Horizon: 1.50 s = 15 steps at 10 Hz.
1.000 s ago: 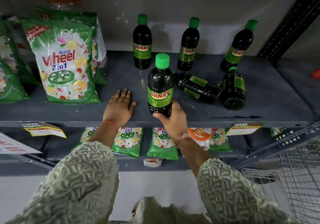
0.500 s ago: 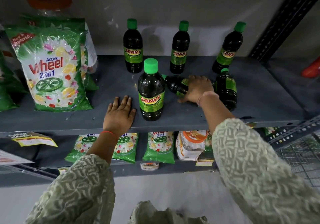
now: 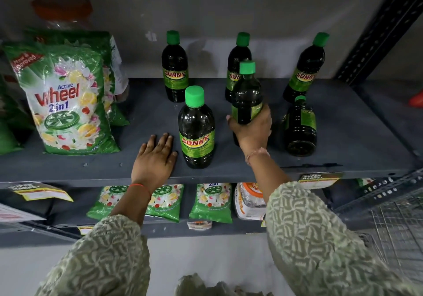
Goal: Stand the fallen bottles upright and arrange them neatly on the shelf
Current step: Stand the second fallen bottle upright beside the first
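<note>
Green-capped bottle (image 3: 246,94) gripped mid-body by right hand (image 3: 251,128), upright for placement; left hand (image 3: 154,158) flat, empty, bracing on shelf (image 3: 343,135); fallen bottle (image 3: 301,128) at 3 o'clock.

Dark bottles (image 3: 196,133) w/ green caps (image 3: 194,94), grey shelf (image 3: 343,140), leaf-patterned green sleeves (image 3: 320,238).

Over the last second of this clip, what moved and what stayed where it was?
The right hand let go of the front Sunny bottle, reached right, gripped the fallen bottle and tipped it upright; whether its base touches the shelf is hidden. Unchanged: the left hand flat on the shelf, the three back-row bottles, the other lying bottle, and the Wheel detergent bag.
</note>
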Each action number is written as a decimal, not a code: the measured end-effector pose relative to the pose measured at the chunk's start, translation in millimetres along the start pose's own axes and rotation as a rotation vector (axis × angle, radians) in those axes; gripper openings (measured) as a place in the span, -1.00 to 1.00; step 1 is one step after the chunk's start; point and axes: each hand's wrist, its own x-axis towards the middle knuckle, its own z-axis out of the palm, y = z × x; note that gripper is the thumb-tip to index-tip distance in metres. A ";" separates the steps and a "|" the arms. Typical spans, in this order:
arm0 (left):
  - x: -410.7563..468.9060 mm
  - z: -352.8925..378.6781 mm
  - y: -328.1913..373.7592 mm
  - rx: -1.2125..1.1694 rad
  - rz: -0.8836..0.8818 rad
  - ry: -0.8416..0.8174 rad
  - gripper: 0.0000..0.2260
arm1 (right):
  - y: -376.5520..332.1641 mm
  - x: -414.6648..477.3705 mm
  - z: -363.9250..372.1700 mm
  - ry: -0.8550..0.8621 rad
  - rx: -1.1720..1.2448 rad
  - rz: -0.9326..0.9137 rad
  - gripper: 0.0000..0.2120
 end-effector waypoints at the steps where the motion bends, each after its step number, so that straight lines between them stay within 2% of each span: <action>1: 0.7 0.0 0.3 -0.003 -0.004 -0.001 -0.53 | 10.3 -12.0 -0.8 0.009 0.205 -0.042 -0.27; 2: 0.0 -0.3 0.2 -0.006 -0.007 -0.004 -0.53 | 13.1 -15.7 -1.2 -0.007 0.276 -0.073 -0.28; 3: -0.9 -0.8 0.3 -0.003 -0.007 -0.003 -0.53 | 20.9 -17.2 -0.6 0.023 0.088 -0.084 -0.14; 4: -0.4 -1.0 1.1 0.005 -0.004 -0.010 -0.52 | 22.9 -19.3 -5.0 -0.023 0.049 -0.090 -0.17; 5: -0.4 -1.3 0.9 0.011 -0.006 -0.015 -0.52 | 23.4 -19.1 -12.2 -0.178 0.181 -0.035 -0.21; 6: -0.9 -1.9 1.7 0.022 -0.003 -0.010 -0.52 | 25.9 -20.3 -12.7 -0.207 0.168 -0.021 -0.03; 7: -1.1 -2.0 1.9 0.023 -0.001 -0.007 -0.52 | 24.7 -19.4 -10.6 -0.159 0.079 -0.052 -0.05; 8: -1.1 -1.8 1.4 0.029 0.005 0.000 -0.52 | 30.2 -14.8 -15.7 -0.220 0.166 -0.005 -0.27; 9: -1.5 -1.2 1.2 0.036 0.006 0.000 -0.52 | 35.2 -9.1 -21.9 -0.290 0.170 0.015 -0.32; 10: -1.3 -0.5 0.9 0.050 0.010 0.004 -0.53 | 33.7 -7.1 -20.2 -0.267 0.113 -0.035 -0.14; 12: -0.8 0.6 -0.6 0.061 0.013 -0.007 -0.52 | 40.9 -3.1 -25.0 -0.369 0.153 0.017 -0.32; 13: 0.0 0.6 -0.1 0.061 0.010 -0.007 -0.52 | 45.2 2.8 -31.2 -0.525 0.160 0.037 -0.31; 14: 0.7 0.5 0.1 0.060 0.005 -0.006 -0.52 | 42.4 2.2 -31.9 -0.572 0.169 0.037 -0.25; 15: 0.3 0.4 0.2 0.060 0.003 -0.010 -0.52 | 35.5 -4.9 -25.1 -0.447 0.180 0.026 -0.14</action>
